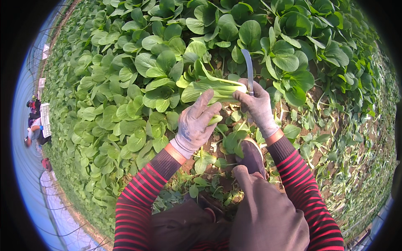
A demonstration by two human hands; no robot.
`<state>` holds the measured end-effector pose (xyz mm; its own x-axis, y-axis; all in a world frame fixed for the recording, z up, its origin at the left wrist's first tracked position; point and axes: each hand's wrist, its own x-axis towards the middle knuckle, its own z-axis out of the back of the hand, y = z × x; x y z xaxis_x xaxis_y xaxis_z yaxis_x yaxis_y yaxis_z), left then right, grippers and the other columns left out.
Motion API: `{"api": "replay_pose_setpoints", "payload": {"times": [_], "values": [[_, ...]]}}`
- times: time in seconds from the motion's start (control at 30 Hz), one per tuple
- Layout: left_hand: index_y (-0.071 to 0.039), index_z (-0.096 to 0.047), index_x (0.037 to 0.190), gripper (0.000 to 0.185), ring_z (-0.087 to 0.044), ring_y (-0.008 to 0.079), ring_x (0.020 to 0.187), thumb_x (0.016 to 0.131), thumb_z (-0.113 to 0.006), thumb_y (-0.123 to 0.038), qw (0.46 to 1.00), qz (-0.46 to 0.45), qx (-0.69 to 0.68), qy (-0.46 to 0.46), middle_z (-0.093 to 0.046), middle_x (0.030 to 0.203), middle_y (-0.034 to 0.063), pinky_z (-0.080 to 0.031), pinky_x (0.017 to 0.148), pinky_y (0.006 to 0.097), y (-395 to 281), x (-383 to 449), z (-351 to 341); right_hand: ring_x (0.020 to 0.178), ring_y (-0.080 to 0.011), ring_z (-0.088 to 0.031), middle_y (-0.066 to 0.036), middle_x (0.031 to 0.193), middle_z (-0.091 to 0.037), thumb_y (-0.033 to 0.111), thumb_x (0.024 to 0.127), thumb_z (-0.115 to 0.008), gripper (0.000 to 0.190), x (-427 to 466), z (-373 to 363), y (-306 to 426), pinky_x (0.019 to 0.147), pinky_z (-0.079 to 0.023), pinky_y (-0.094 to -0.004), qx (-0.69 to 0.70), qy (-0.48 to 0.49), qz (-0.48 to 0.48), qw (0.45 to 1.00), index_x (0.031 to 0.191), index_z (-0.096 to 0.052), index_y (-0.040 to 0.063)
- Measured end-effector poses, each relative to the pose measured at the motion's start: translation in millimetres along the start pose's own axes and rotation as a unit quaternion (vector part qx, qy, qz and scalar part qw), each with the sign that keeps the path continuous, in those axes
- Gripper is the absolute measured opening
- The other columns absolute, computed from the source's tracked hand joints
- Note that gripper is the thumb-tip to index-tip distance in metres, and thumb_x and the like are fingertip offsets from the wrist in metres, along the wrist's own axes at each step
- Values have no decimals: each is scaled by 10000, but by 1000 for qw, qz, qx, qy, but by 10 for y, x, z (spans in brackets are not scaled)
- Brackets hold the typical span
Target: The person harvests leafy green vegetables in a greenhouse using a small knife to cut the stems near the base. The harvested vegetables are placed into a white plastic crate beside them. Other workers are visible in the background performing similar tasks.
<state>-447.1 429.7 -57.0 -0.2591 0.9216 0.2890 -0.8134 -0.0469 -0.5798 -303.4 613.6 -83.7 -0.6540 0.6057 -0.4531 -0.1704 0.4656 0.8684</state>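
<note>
A cut head of bok choy [216, 89] lies sideways in front of me, its pale base to the right and its leaves to the left. My right hand [256, 103], in a grey-white work glove, grips that base between thumb and fingers. The same hand also holds a knife with a curved blade [248, 66], whose tip points up and away. My left hand [198, 122], gloved too, has its fingertips at the lower side of the leaves. A loose green leaf stalk [215, 120] pokes out from the left hand's grasp; the rest of it is hidden.
Dense standing bok choy [125, 78] fills the left and far side. Cut leaves litter the soil [339, 175] on the right. My shoe [251, 155] is just below the hands. At far left, people [36, 125] are near a white plastic crate [46, 120], beside the blue-looking tunnel wall [25, 175].
</note>
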Motion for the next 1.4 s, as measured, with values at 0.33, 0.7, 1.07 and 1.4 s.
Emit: {"api": "replay_pose_setpoints", "payload": {"times": [0.33, 0.7, 1.07, 1.4], "values": [[-86, -587, 1394, 870, -668, 345, 1154, 612, -933, -243, 984, 115, -16, 132, -701, 1232, 154, -502, 1045, 445, -421, 108, -158, 786, -43, -615, 8, 918, -690, 174, 911, -808, 358, -704, -26, -71, 691, -531, -207, 1, 67, -28, 997, 1199, -688, -2], [-135, -724, 1064, 284, -738, 328, 937, 789, -783, -174, 965, 40, 137, 220, -628, 1407, 79, -600, 787, 434, 14, 628, 257, 852, -212, -702, -176, 940, -742, 247, 985, -694, 327, -192, 144, -569, 778, -557, -354, -242, 170, -9, 955, 1168, -678, -23], [-101, -730, 1202, 335, -753, 352, 965, 873, -665, -96, 758, 152, 455, 441, -439, 1641, 15, -592, 506, 500, 549, 1136, -269, 553, -107, -585, -45, 774, -662, 341, 1033, -647, 338, 501, -117, -732, 495, -474, -275, -109, 97, -99, 984, 1091, -650, 8], [-134, -683, 1285, 395, -734, 332, 929, 891, -652, -124, 747, 137, 478, 441, -601, 1437, -16, -563, 458, 496, 569, 910, -264, 542, -110, -565, -33, 768, -629, 306, 1029, -638, 279, 503, -200, -711, 484, -487, -268, 0, 108, -138, 985, 1071, -637, 30]]}}
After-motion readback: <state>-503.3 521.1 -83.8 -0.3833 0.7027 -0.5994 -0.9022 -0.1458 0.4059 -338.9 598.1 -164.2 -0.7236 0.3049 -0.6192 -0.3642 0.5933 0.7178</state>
